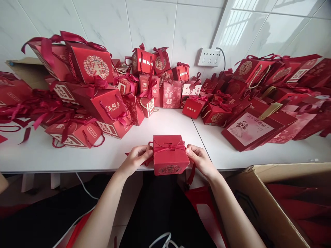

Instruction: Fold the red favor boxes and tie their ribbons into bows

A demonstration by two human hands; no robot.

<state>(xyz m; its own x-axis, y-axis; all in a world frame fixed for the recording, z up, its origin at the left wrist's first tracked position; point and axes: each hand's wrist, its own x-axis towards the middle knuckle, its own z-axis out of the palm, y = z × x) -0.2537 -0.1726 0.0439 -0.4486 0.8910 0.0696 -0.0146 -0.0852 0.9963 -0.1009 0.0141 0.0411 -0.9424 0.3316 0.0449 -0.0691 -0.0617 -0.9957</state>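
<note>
A small red gift box [169,156] with a ribbon bow across its closed top stands at the near edge of the white table [108,155]. My left hand [137,156] grips its left side, fingers curled on the ribbon end there. My right hand [198,158] grips the right side the same way. A loose ribbon tail hangs down below the box on the right.
Piles of red gift boxes and bags [90,93] with ribbons and rope handles fill the back of the table, left to right [258,103]. An open cardboard carton [261,203] stands low right. A wall socket [208,57] sits on the tiled wall. White cables lie on the floor.
</note>
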